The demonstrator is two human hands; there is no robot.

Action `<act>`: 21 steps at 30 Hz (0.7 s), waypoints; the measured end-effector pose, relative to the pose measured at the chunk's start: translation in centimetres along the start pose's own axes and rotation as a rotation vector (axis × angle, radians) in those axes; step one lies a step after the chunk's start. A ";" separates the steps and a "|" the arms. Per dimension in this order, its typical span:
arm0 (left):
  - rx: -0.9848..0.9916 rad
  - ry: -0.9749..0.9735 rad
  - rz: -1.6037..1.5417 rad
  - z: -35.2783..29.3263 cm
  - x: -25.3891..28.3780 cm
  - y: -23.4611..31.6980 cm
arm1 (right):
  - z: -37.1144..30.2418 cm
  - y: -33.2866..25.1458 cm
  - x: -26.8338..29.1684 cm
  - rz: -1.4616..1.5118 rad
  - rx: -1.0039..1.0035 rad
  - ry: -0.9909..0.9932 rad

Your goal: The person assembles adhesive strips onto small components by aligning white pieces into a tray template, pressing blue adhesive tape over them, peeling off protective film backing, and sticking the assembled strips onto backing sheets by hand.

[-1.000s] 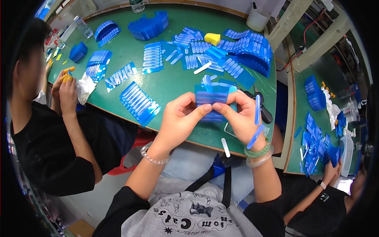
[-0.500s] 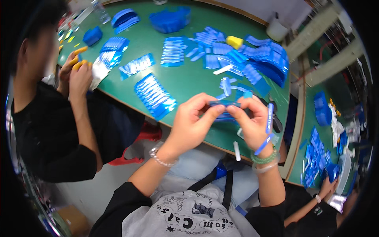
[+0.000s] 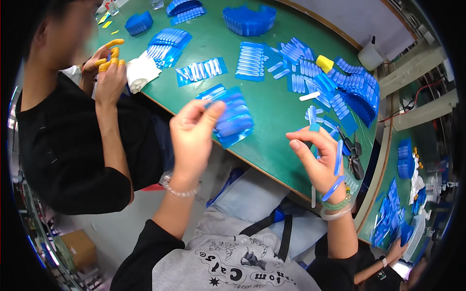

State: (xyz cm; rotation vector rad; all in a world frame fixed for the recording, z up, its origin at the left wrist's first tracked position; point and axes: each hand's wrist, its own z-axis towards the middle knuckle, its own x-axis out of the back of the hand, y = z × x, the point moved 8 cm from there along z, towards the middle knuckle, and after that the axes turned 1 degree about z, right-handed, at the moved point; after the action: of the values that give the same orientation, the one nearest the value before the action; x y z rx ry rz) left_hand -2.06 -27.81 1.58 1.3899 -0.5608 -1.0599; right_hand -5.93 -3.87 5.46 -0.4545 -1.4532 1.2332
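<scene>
My left hand (image 3: pixel 191 133) pinches a blue plastic sheet with rows of elongated strips (image 3: pixel 236 119) by its edge, between thumb and fingers; motion blurs it. The sheet hangs above the table's front edge, close to another blue sheet lying behind it. Over the table's front right, my right hand (image 3: pixel 318 157) has its fingers curled around a thin tool with a teal end (image 3: pixel 314 127); most of it is hidden, and its kind cannot be made out. Thumb and forefinger stand slightly apart. One blue strip (image 3: pixel 338 157) lies along the back of this hand, another blue strip (image 3: pixel 334 189) at the wrist.
On the green table (image 3: pixel 272 140) lie blue strip sheets (image 3: pixel 250 60), a curved blue stack (image 3: pixel 357 89), a yellow block (image 3: pixel 324 63) and keys (image 3: pixel 357 162). A white cup (image 3: pixel 372 56) stands far right. A co-worker with yellow finger covers (image 3: pixel 114 53) sits left; another works at the right bench.
My hands have moved apart. The left carries the blue sheet leftward, away from the right hand, which keeps the teal-ended tool. The view has shifted, so the table sits further right.
</scene>
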 end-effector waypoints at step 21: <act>-0.959 -0.443 1.030 -6.9 -8.3 3.3 | -6.9 3.8 7.2 -0.328 -0.008 0.163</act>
State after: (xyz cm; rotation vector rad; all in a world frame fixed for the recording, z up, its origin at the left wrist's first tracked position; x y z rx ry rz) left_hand 0.87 -17.73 5.71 -0.0562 -0.8012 -0.5874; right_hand -3.32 6.42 4.49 -0.2999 -1.3316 0.9087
